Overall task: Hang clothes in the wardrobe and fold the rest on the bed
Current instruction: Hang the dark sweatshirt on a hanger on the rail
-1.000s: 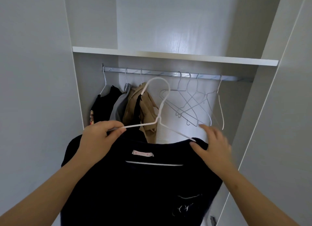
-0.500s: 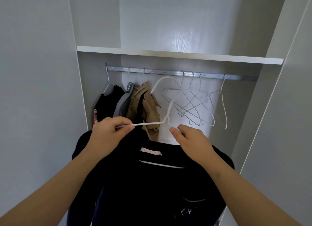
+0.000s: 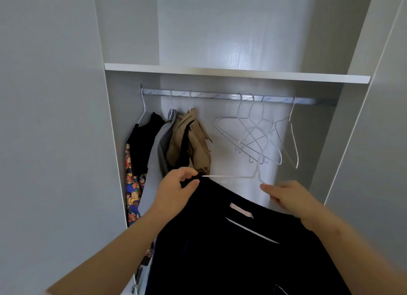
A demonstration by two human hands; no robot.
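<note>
Standing by the open wardrobe [image 3: 123,109]. The person holds a dark top [image 3: 231,250] up in front of the hanging space. It is below the rail [image 3: 220,95] and not yet on it. A white hanger [image 3: 229,176] sits partly inside the neckline. Its bottom bar shows within the collar, its left arm runs bare, and its hook rises blurred in front of the empty hangers [image 3: 253,138].

Left hand [image 3: 176,191]: thumb and fingers pinch the hanger's left end together with a bunch of the top's shoulder.

Right hand [image 3: 290,197]: fingertips reach the hanger's right slope, right at the wire. It is motion-blurred, so I cannot tell whether it grips or only touches.

Rail: hung clothes [image 3: 167,144] at the left (black, grey, tan, with a printed cloth [image 3: 132,184] lower down). The bare hangers sit right of middle, with a gap between the two groups.

Step, as I read it: seating the top on the hanger, with the left shoulder unfinished.

Next move calls for drawing the fabric over the bare left arm and checking that the right shoulder sits. Then the hook goes up into the gap on the rail.

Risk: the top may slide off its lower right side during the lift.
</note>
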